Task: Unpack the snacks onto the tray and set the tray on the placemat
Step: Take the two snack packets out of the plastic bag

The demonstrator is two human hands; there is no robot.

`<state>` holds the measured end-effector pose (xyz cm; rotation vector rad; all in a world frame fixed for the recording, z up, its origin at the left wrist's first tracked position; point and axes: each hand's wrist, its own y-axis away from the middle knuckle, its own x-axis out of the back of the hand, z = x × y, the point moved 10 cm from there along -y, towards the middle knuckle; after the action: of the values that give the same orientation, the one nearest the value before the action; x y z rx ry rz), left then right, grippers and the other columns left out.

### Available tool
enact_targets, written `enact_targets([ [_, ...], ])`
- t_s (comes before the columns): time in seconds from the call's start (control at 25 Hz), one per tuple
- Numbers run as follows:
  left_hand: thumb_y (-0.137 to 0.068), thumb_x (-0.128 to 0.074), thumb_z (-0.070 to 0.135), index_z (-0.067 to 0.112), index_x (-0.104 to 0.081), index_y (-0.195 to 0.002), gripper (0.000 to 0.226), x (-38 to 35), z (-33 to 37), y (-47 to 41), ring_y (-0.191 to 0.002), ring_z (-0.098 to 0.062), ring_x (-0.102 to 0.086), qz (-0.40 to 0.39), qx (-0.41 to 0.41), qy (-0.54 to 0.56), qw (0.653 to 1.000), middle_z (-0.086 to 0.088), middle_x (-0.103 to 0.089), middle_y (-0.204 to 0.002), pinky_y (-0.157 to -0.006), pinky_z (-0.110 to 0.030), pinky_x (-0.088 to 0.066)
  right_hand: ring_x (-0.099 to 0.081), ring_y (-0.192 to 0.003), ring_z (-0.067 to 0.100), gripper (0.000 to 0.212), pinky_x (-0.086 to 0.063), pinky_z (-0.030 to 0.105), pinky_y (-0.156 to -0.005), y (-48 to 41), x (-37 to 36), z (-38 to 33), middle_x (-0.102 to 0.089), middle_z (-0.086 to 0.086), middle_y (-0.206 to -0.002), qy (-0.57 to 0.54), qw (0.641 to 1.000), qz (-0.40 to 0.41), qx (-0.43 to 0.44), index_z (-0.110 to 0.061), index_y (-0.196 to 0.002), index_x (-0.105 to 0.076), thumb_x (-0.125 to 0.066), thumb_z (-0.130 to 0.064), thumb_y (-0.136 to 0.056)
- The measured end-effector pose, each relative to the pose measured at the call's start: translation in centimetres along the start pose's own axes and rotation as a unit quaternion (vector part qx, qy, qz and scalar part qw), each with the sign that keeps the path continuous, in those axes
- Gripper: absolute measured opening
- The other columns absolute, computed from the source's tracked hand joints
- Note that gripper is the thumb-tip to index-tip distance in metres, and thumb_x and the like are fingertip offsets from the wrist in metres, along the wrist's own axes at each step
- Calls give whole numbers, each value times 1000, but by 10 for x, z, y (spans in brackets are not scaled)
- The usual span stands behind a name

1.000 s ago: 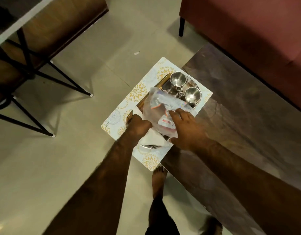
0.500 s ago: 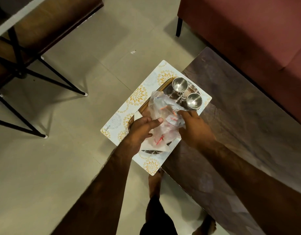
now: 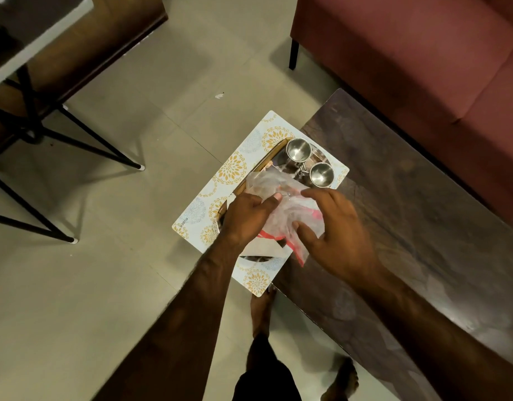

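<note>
A clear plastic snack bag (image 3: 281, 206) with red print lies crumpled over a steel tray (image 3: 268, 162) with a gold rim. The tray rests on a white placemat (image 3: 232, 172) with gold flower prints, at the left end of a dark wooden table (image 3: 408, 227). My left hand (image 3: 246, 217) grips the bag's left side, thumb on top. My right hand (image 3: 333, 230) holds the bag's right side, fingers spread over it. Two small steel cups (image 3: 298, 149) (image 3: 321, 174) stand at the tray's far end. A white napkin (image 3: 264, 248) lies under the bag. The bag's contents are hidden.
The placemat overhangs the table's left end above the tiled floor (image 3: 133, 256). A maroon sofa (image 3: 423, 53) stands behind the table. A chair with black metal legs (image 3: 76, 134) is at the left. My bare feet (image 3: 261, 311) are below.
The bag has come down from its raised position onto the tray. My left hand moved right over the bag, and my right hand shifted to its right side with fingers spread.
</note>
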<state>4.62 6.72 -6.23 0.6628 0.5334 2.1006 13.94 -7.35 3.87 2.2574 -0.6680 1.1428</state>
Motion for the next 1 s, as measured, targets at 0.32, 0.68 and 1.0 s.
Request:
enact_targets([
  [0.32, -93, -58, 53, 23, -56, -135, 51, -13, 1, 21, -106, -30, -69, -74, 122, 167, 976, -7, -68, -125, -79, -44, -62, -41, -139, 27, 57, -53, 43, -101, 27, -33, 15, -37, 0, -155, 103, 981, -152, -63, -32, -137, -55, -76, -28, -84],
  [0.68, -85, -75, 38, 21, -64, -106, 30, 33, 10, 23, -69, -15, -66, 33, 43, 165, 985, -2, -70, -93, -48, -25, -52, -64, -110, 19, 22, -38, 27, -79, 19, 35, 40, -70, -5, -123, 11, 994, 22, -110, -30, -114, -73, -60, -26, -96],
  [1.0, -68, -91, 32, 30, -53, -128, 71, 19, 41, 39, -110, -17, -63, -69, -96, 19, 993, 11, -62, -122, -68, -16, -58, -53, -118, 19, 31, -45, 35, -94, 15, 52, 52, -59, 3, -123, -40, 988, 54, -140, -20, -121, -74, -52, -35, -104],
])
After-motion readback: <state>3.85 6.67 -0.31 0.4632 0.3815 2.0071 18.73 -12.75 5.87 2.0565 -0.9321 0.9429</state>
